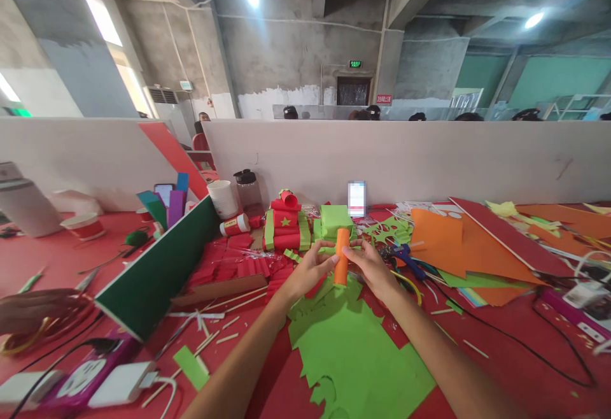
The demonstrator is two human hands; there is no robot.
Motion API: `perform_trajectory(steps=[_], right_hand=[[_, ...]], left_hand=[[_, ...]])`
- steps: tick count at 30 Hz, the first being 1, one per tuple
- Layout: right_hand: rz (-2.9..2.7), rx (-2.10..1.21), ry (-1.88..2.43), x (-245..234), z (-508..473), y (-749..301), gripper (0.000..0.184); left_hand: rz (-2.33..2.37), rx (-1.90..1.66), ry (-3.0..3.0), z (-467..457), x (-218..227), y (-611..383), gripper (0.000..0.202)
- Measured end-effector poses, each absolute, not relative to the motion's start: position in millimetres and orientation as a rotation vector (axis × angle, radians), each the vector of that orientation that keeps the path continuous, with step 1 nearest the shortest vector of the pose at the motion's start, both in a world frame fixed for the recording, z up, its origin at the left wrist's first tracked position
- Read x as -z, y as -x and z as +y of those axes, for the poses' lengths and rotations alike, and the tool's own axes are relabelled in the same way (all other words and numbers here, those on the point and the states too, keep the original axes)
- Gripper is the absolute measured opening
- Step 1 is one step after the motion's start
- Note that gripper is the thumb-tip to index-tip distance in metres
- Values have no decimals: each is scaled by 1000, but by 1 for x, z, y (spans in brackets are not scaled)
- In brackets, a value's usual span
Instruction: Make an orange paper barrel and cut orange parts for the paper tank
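Observation:
An orange paper tube [341, 256] stands nearly upright in the middle of the view, held between both hands. My left hand [312, 267] grips its left side, thumb pressed on the front. From the right, my right hand [370, 263] closes on it the same way, its far fingers partly hidden. Below the tube lies a cut-up sheet of light green craft paper [348, 349] with ragged edges. Just behind the hands are a green paper box shape [335, 221] and a red and green paper model [286, 225] with a star on it.
Left of centre, a dark green board [157, 272] leans beside a box of red paper pieces [224, 272]. A blue glue gun [408, 260] and orange paper sheets [468, 247] lie to the right. Power strips [90, 368] and cables run along both sides. Another person's hand [33, 311] is at far left.

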State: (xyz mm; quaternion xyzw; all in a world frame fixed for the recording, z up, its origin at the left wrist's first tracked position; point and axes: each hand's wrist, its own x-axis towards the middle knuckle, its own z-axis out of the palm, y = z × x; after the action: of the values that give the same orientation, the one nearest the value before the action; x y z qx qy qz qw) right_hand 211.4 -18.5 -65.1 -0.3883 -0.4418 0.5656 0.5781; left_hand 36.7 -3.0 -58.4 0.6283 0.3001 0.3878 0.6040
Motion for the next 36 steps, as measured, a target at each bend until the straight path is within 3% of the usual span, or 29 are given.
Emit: perform_trajectory(steps=[8, 16, 29, 36], right_hand=[[-1257, -1154, 950, 69, -18, -211, 45], [-1334, -1019, 966, 59, -25, -211, 61], [-1418, -1094, 976, 62, -21, -220, 42], [-1424, -1100, 998, 63, -19, -222, 41]], left_hand=[[678, -860, -1485, -3, 61, -37, 42], [661, -810, -1527, -3, 59, -35, 37], [696, -751, -1520, -17, 43, -34, 34], [704, -738, -1545, -16, 46, -33, 33]])
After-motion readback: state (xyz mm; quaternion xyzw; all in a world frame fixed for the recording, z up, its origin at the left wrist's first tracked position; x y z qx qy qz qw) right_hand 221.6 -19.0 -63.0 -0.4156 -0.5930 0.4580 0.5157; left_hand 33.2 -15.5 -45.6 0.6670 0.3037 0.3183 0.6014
